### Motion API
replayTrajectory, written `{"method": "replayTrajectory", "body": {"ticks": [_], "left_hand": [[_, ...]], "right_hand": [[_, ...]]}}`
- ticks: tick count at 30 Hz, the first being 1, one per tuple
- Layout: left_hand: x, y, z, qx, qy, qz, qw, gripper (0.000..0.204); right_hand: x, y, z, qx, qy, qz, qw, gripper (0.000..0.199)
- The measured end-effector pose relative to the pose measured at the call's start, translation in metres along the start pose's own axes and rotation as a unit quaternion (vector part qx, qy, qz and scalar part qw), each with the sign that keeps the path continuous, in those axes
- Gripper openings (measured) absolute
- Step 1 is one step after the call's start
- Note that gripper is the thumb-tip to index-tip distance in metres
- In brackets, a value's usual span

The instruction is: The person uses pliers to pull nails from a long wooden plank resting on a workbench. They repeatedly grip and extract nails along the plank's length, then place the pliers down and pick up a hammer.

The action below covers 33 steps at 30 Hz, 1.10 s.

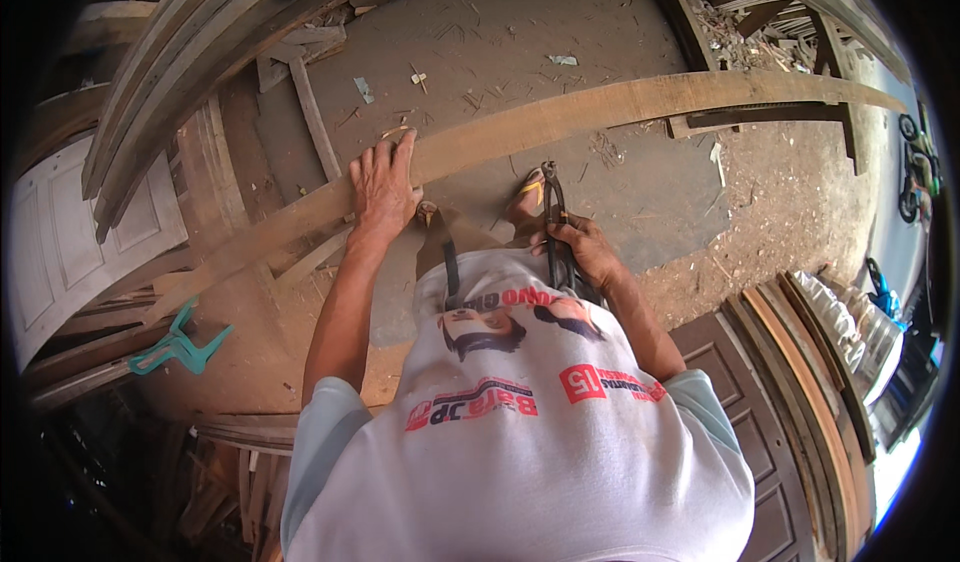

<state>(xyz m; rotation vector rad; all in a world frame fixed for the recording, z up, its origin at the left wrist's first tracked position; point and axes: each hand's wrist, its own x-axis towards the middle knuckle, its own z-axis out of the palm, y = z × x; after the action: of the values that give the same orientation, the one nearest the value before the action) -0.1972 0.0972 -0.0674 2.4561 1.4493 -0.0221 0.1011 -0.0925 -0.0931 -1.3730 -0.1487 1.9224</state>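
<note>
A long wooden plank (540,122) runs across in front of me, from the lower left up to the far right. My left hand (382,187) lies over it left of the middle, fingers bent at the far edge and the thumb along the top. In my right hand (588,249) is a pair of dark metal pincers (553,194), jaws pointing away from me. The pincers stay on the near side of the plank, apart from it. My palm and fingers partly cover their handles.
Stacked boards (200,62) rise at the far left, above a white panelled door (95,222). A teal plastic stool (185,347) stands at the left. Wood offcuts (760,37) lie at the far right. A brown panelled door (745,432) and upright boards (810,412) are at the near right.
</note>
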Motion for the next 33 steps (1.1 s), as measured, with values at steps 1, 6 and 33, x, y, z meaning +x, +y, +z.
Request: {"method": "replayTrajectory", "body": {"ticks": [1,6,33], "left_hand": [[0.001,-0.001,-0.003,-0.026,0.002,0.012,1.0,0.102],[-0.017,-0.03,-0.03,-0.055,0.012,0.047,0.997,0.112],[-0.06,-0.141,-0.019,-0.065,0.011,0.008,0.998,0.096]], "right_hand": [[0.001,0.008,0.003,-0.019,0.006,-0.006,1.0,0.034],[-0.008,0.002,0.033,-0.146,0.059,-0.07,0.985,0.043],[0.006,0.055,0.146,-0.426,0.123,-0.19,0.876,0.038]]}}
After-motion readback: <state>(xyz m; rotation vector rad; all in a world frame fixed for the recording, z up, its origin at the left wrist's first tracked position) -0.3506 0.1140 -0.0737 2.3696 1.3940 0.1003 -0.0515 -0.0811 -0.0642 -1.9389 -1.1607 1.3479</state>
